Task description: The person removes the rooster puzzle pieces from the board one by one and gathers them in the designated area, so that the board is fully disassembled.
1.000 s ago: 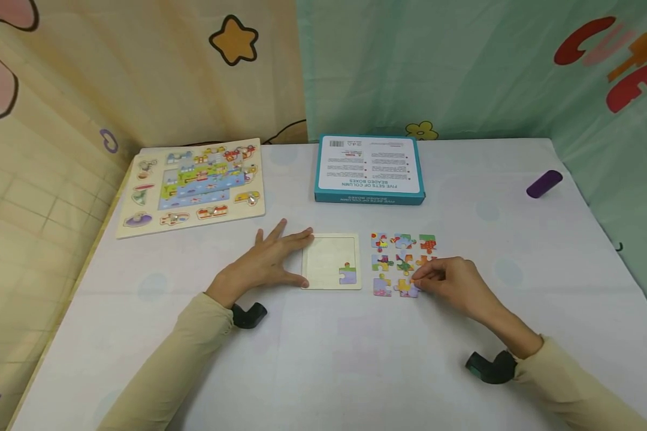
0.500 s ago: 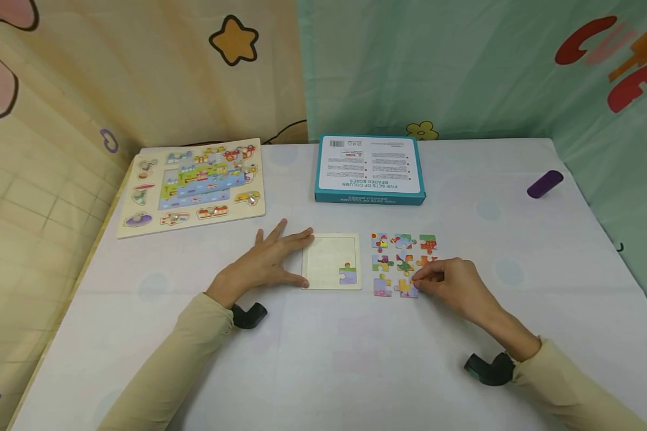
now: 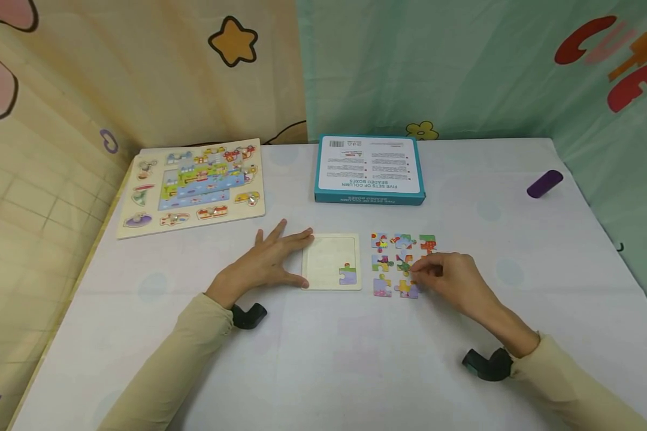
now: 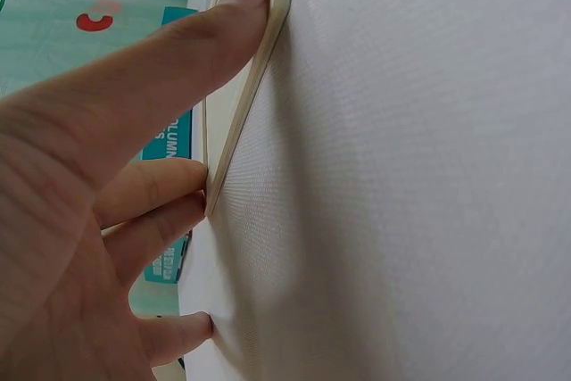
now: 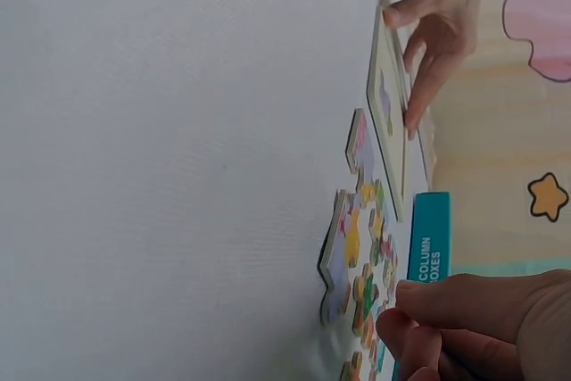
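Note:
In the head view my left hand lies spread at the left edge of a shallow wooden puzzle tray. Its thumb and fingers touch the tray's edge. One purple and green jigsaw piece sits in the tray's lower right corner. My right hand hovers at the right side of rows of loose jigsaw pieces. Its fingers are curled, thumb and index tips close together, with nothing seen held between them. That hand partly hides the right-hand pieces. In the right wrist view the fingertips are over the pieces.
Behind the tray lies a teal and white box. A wooden picture board with knobbed pieces and smaller picture panels is at the back left. A purple cylinder lies far right. Curtains stand along the table's back.
My right hand has shifted slightly up and left, from the bottom middle piece's edge toward the middle row. The left hand, the tray and the piece in it stay put.

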Demonstrator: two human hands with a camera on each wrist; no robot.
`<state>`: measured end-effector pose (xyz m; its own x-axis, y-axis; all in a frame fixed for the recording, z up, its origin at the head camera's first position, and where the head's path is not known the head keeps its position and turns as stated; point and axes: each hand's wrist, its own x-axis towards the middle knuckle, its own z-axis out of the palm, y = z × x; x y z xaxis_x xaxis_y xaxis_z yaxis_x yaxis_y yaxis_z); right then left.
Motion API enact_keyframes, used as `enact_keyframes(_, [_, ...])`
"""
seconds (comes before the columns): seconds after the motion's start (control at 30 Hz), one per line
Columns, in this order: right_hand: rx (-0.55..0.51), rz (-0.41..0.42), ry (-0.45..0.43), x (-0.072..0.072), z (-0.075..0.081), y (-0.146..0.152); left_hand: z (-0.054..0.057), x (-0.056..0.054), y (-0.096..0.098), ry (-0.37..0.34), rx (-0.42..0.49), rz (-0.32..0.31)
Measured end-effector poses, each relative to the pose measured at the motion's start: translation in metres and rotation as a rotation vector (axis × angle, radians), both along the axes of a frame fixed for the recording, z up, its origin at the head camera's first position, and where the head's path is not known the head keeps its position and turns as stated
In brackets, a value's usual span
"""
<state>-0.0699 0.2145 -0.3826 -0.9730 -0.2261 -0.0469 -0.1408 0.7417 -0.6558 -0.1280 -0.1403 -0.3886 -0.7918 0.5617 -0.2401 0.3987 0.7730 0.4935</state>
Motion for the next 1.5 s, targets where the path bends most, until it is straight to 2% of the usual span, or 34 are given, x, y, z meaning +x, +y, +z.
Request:
enact_keyframes(0.2, [-0.034, 0.043, -0.007, -0.005, -0.001, -0.018, 0.000, 0.001, 0.000, -0.004, 0.004, 0.003])
enact_keyframes(0.6, [-0.081, 0.159, -0.024, -0.017, -0.013, -0.072, -0.001, 0.000, 0.000, -0.007, -0.005, 0.017])
enact_keyframes(0.73, [-0.086, 0.217, 0.009, -0.021, -0.015, -0.085, -0.001, 0.000, 0.000, -0.007, -0.005, 0.010])
enact_keyframes(0.83, [-0.047, 0.242, 0.048, -0.023, -0.015, -0.091, 0.000, 0.000, 0.001, -0.004, -0.008, 0.007])
enact_keyframes(1.13, [-0.011, 0.236, 0.038, -0.025, -0.013, -0.097, 0.001, 0.000, 0.000, -0.006, -0.010, 0.007])
enact_keyframes(1.37, [-0.080, 0.170, 0.110, -0.024, -0.013, -0.095, 0.000, -0.001, 0.000, -0.007, -0.003, 0.006])
enact_keyframes(1.5, [-0.114, 0.154, 0.093, -0.023, -0.011, -0.094, -0.001, -0.001, 0.000, -0.016, -0.008, 0.013])
